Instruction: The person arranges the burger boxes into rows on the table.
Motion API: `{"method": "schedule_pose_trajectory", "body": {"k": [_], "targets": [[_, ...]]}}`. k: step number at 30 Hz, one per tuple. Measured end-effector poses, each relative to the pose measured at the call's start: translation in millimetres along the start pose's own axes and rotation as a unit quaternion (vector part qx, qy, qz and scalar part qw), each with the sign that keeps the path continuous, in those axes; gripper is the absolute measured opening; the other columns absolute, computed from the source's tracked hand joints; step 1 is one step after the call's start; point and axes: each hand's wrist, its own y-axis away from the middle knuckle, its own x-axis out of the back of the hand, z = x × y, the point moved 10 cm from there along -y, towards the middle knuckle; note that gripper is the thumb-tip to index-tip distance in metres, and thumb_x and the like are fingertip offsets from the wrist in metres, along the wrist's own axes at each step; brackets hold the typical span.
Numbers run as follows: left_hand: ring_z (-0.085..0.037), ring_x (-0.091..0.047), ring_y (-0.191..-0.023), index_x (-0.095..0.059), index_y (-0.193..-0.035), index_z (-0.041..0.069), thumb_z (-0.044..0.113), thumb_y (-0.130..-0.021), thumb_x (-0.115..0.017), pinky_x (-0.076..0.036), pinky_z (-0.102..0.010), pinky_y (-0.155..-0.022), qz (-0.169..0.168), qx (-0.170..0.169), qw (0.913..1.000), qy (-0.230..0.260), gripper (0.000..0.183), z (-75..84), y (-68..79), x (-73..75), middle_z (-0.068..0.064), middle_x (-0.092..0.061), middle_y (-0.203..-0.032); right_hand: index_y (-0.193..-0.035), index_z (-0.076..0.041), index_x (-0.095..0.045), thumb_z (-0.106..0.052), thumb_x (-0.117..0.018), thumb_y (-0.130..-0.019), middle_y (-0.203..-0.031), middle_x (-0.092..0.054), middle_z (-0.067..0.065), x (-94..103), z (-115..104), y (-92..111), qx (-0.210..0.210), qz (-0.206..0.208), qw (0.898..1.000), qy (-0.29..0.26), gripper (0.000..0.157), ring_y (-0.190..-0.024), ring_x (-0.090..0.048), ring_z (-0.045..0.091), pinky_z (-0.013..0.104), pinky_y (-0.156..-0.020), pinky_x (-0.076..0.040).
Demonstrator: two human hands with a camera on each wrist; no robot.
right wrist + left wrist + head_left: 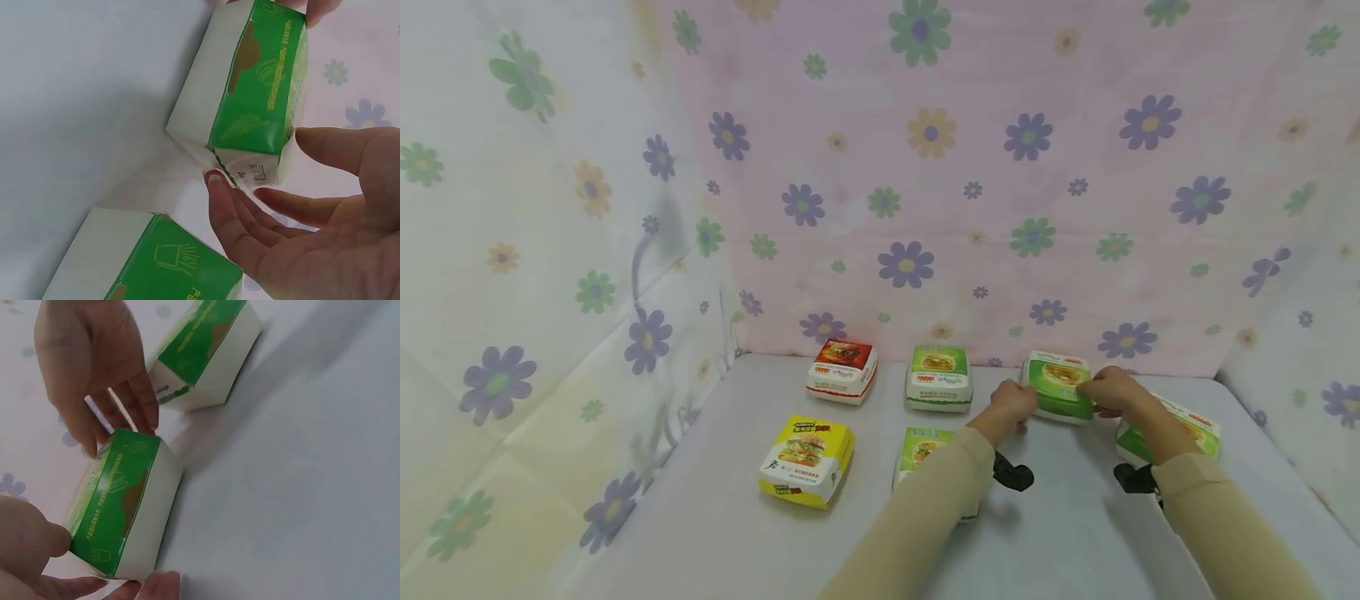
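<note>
A green and white burger box (1060,385) sits at the back right of the table between both hands. My left hand (1013,404) holds its left end; in the left wrist view the thumb lies on the green side and fingers curl round the end. At the opposite end, my right hand (1117,392) grips with its fingertips. The right wrist view shows that thumb at the top edge of the burger box (256,87), with other fingers at the end panel and lower corner. Another green burger box (1204,435) lies just right, partly behind the right forearm.
A red burger box (844,367) and a green one (938,375) stand along the back. Nearer are a yellow burger box (805,458) and a green one (916,446) partly hidden by the left sleeve. Flowered cloth (970,225) walls the table (700,517).
</note>
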Motion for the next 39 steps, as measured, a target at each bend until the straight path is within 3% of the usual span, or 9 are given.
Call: {"method": "schedule_pose_trajectory", "body": {"k": [4, 8, 13, 16, 19, 24, 28, 32, 39], "targets": [[-0.019, -0.042, -0.055, -0.056, -0.106, 0.003, 0.026, -0.097, -0.049, -0.054, -0.043, -0.070, -0.005, -0.009, 0.9999, 0.002, 0.025, 4.7, 0.0, 6.5, -0.010, -0.050, -0.078, -0.122, 0.025, -0.029, -0.022, -0.047, -0.095, -0.109, -0.044, 0.033, -3.8, -4, 4, -0.006, -0.006, 1.000, -0.004, 0.057, -0.086, -0.060, 0.033, 0.041, -0.075, -0.053], [-0.018, -0.040, -0.054, -0.051, -0.119, 0.003, 0.027, -0.096, -0.050, -0.054, -0.043, -0.071, -0.010, -0.010, 0.9998, 0.017, 0.033, 4.3, 2.6, 4.1, -0.011, -0.049, -0.084, -0.131, 0.025, -0.018, -0.025, -0.041, -0.097, -0.123, -0.033, 0.041, -4.2, -5, 6, -0.009, -0.026, 1.000, 0.009, 0.065, -0.101, -0.054, 0.045, 0.047, -0.083, -0.050], [-0.018, -0.044, -0.059, -0.036, -0.137, 0.004, 0.035, -0.093, -0.054, -0.053, -0.038, -0.065, -0.005, 0.007, 0.9994, 0.034, 0.057, -2.7, 4.7, 0.9, -0.013, -0.046, -0.101, -0.137, 0.022, 0.005, -0.027, -0.028, -0.101, -0.141, 0.001, 0.044, -0.9, -3, -4, 0.002, -0.040, 0.999, 0.004, 0.069, -0.129, -0.019, 0.055, 0.058, -0.101, -0.032], [-0.019, -0.046, -0.061, -0.032, -0.141, 0.004, 0.037, -0.092, -0.056, -0.053, -0.037, -0.062, 0.005, 0.013, 0.9989, 0.044, 0.064, -5.8, 5.5, 0.7, -0.013, -0.046, -0.109, -0.140, 0.016, 0.009, -0.030, -0.025, -0.102, -0.144, 0.007, 0.041, 0.2, -1, -14, 0.009, -0.039, 0.999, -0.010, 0.069, -0.132, -0.006, 0.055, 0.061, -0.103, -0.025], [-0.020, -0.048, -0.062, -0.034, -0.140, 0.005, 0.038, -0.092, -0.058, -0.054, -0.038, -0.063, 0.006, 0.013, 0.9984, 0.054, 0.064, -7.4, 5.0, -2.0, -0.012, -0.048, -0.110, -0.142, 0.014, 0.007, -0.029, -0.025, -0.102, -0.145, 0.005, 0.040, 0.3, 0, -23, 0.014, -0.037, 0.999, -0.016, 0.067, -0.132, -0.007, 0.054, 0.061, -0.103, -0.026], [-0.021, -0.050, -0.061, -0.044, -0.128, 0.006, 0.035, -0.092, -0.059, -0.054, -0.039, -0.064, 0.005, 0.014, 0.9981, 0.060, 0.049, -8.7, 0.3, -5.2, -0.011, -0.049, -0.106, -0.142, 0.016, -0.003, -0.022, -0.031, -0.100, -0.143, -0.006, 0.040, -1.5, -1, -30, 0.025, -0.033, 0.999, -0.017, 0.063, -0.130, -0.019, 0.052, 0.056, -0.099, -0.035], [-0.022, -0.052, -0.060, -0.040, -0.134, 0.006, 0.032, -0.094, -0.056, -0.054, -0.038, -0.060, 0.015, 0.012, 0.9982, 0.057, 0.051, -6.7, -6.1, -4.7, -0.014, -0.047, -0.121, -0.135, 0.022, -0.019, -0.020, -0.037, -0.098, -0.133, -0.024, 0.043, 0.8, -1, -22, 0.041, -0.024, 0.999, 0.015, 0.058, -0.120, -0.035, 0.052, 0.051, -0.091, -0.046], [-0.023, -0.053, -0.065, -0.033, -0.142, 0.008, 0.031, -0.097, -0.052, -0.053, -0.037, -0.059, 0.026, 0.008, 0.9987, 0.042, 0.055, -2.2, -11.4, 1.8, -0.015, -0.041, -0.133, -0.117, 0.023, -0.037, -0.022, -0.043, -0.097, -0.110, -0.046, 0.034, 1.2, -1, -12, 0.023, -0.016, 0.999, 0.036, 0.050, -0.102, -0.052, 0.046, 0.047, -0.081, -0.052], [-0.024, -0.052, -0.082, -0.028, -0.145, 0.009, 0.034, -0.096, -0.051, -0.049, -0.036, -0.056, 0.015, 0.012, 0.9998, 0.010, 0.060, 4.5, -7.9, 7.1, -0.015, -0.039, -0.135, -0.111, 0.019, -0.042, -0.024, -0.044, -0.096, -0.103, -0.050, 0.029, 1.6, -2, 1, -0.008, -0.008, 0.999, 0.047, 0.045, -0.098, -0.053, 0.042, 0.046, -0.078, -0.052]]}}
